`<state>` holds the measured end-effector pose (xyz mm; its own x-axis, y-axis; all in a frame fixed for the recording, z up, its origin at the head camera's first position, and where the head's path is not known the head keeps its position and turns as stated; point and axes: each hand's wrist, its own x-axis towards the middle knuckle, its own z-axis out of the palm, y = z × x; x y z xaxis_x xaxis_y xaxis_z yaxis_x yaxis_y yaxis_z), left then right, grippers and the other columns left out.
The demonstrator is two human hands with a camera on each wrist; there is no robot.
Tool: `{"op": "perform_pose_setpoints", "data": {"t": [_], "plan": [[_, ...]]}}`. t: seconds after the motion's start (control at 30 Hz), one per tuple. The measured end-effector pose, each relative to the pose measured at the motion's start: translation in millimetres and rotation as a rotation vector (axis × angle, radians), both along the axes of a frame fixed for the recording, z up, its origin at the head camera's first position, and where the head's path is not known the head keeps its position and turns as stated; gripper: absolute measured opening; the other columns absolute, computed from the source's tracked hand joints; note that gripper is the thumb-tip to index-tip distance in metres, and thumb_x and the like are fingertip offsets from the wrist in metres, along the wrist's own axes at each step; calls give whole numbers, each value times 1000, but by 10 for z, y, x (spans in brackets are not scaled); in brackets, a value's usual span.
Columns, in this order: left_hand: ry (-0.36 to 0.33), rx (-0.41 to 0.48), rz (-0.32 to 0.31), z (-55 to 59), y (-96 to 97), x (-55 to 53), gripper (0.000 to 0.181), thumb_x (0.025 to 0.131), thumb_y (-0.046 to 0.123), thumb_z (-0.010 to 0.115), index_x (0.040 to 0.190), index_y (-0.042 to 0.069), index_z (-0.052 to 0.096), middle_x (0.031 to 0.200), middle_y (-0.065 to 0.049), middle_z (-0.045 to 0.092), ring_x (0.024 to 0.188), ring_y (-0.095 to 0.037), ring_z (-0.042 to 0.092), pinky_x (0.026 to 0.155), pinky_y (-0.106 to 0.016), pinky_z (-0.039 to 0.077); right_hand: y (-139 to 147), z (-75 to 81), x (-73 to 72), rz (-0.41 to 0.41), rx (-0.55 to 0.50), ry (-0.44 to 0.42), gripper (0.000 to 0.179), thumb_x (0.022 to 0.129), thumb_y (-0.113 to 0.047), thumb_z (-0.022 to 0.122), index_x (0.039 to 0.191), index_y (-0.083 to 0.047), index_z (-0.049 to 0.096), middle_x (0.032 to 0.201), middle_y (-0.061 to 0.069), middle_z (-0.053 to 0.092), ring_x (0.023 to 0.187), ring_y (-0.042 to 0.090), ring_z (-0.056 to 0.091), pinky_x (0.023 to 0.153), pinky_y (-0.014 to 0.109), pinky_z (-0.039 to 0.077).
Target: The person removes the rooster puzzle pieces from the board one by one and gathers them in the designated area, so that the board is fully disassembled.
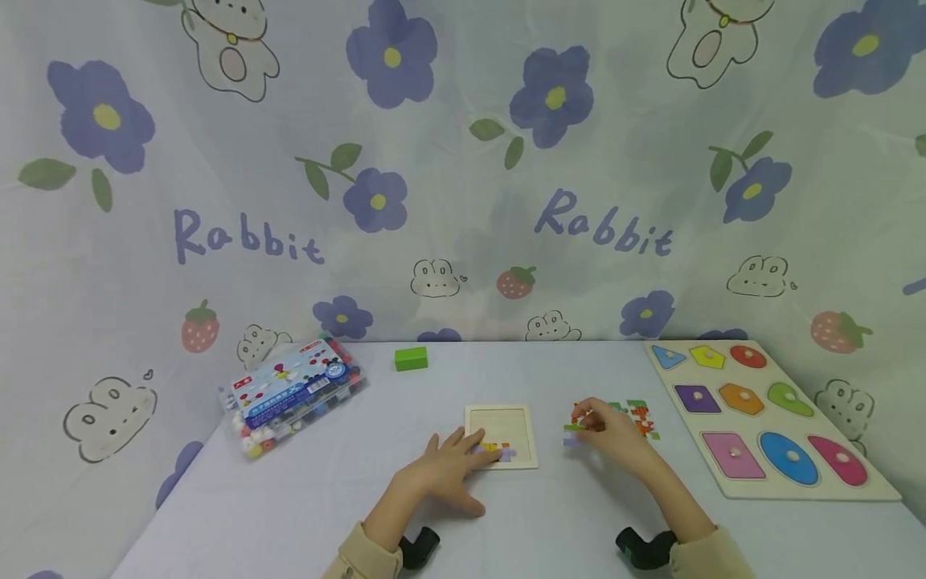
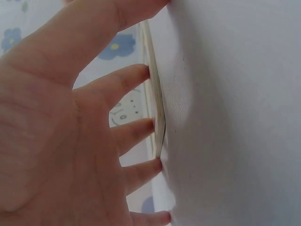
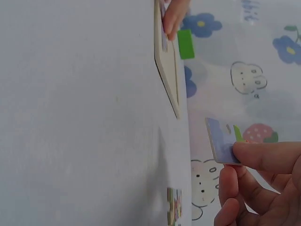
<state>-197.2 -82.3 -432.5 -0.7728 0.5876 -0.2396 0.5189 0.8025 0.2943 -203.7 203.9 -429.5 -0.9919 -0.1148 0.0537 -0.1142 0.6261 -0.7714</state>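
Observation:
My left hand (image 1: 444, 470) lies with its fingers spread over the lower left of a shallow wooden puzzle tray (image 1: 534, 438). Its fingertips touch the tray's edge and the table in the left wrist view. Along the bottom of the tray's recess sit colourful jigsaw pieces (image 1: 508, 455), partly covered by the fingers. To the right of the tray, my right hand (image 1: 615, 436) pinches a flat jigsaw piece (image 3: 220, 140) between thumb and fingers, above the table. The piece shows lilac and a bit of green. Beside and behind this hand lie more loose jigsaw pieces (image 1: 640, 412), partly hidden.
A wooden shape board (image 1: 738, 422) with knobbed coloured shapes lies at the right. A clear box (image 1: 297, 390) with a blue printed label and coloured contents stands at the left. A green block (image 1: 411, 359) sits at the back, before a patterned cloth (image 1: 463, 185).

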Motion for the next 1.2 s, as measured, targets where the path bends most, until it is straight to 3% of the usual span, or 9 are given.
{"op": "perform_pose_setpoints", "data": {"t": [0.33, 0.57, 0.8, 1.07, 1.2], "plan": [[20, -7, -1, -5, -20, -31, 78, 71, 45, 74, 140, 34, 40, 151, -6, 25, 138, -36, 17, 104, -65, 14, 492, 4, 58, -60, 10, -8, 25, 84, -9, 64, 107, -5, 56, 92, 8, 60, 83, 19, 53, 65, 30, 42], [9, -1, -12, -20, -14, -22, 77, 71, 45, 74, 140, 34, 40, 151, -6, 26, 138, -36, 17, 103, -65, 14, 727, -51, 145, -111, 51, -70, 24, 84, -9, 63, 107, -3, 56, 97, 13, 60, 88, 23, 52, 67, 31, 42], [5, 7, -5, -22, -19, -2, 76, 72, 45, 74, 139, 33, 41, 151, -6, 26, 139, -35, 17, 104, -65, 14, 877, -73, 171, -124, 18, -140, 25, 82, -2, 59, 106, 3, 54, 82, 8, 52, 77, 20, 46, 62, 30, 37], [1, 10, -4, -7, -14, 11, 76, 72, 44, 74, 139, 33, 41, 151, -7, 26, 139, -35, 17, 104, -65, 14, 946, -92, 174, -141, 103, -198, 25, 80, -4, 57, 104, 4, 56, 92, 13, 57, 82, 24, 50, 64, 31, 40], [-1, 13, -5, -5, -13, 14, 76, 72, 44, 74, 139, 33, 41, 151, -7, 26, 139, -36, 17, 104, -65, 14, 944, -116, 182, -144, 107, -194, 25, 80, -2, 56, 104, 6, 58, 88, 11, 56, 79, 22, 49, 62, 29, 40]]}}
